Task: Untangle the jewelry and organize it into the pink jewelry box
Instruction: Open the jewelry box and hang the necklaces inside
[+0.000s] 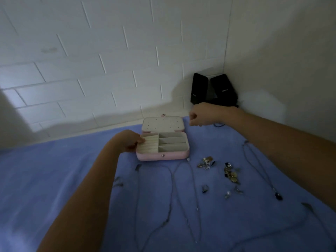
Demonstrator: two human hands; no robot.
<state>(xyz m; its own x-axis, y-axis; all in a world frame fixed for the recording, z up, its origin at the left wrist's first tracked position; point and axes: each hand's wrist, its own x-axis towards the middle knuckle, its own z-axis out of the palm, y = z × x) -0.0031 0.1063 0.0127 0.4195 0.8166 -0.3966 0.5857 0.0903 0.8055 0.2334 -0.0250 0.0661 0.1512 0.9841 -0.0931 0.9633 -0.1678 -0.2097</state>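
The pink jewelry box (160, 156) lies open on the blue cloth, its lid (163, 124) folded back toward the wall. My left hand (130, 140) grips the box's left edge, thumb over the ring-roll section. My right hand (201, 116) hovers just right of the lid with fingers curled; whether it pinches anything is too dim to tell. Thin chain necklaces (172, 188) lie stretched out in front of the box. Small clusters of earrings and rings (206, 162) and more pieces (231, 173) lie to the right. A pendant necklace (278, 196) lies under my right forearm.
The blue cloth (54, 179) covers the whole surface up to a white brick wall. Two black speakers (212, 90) stand in the back right corner, just behind my right hand. The scene is dim.
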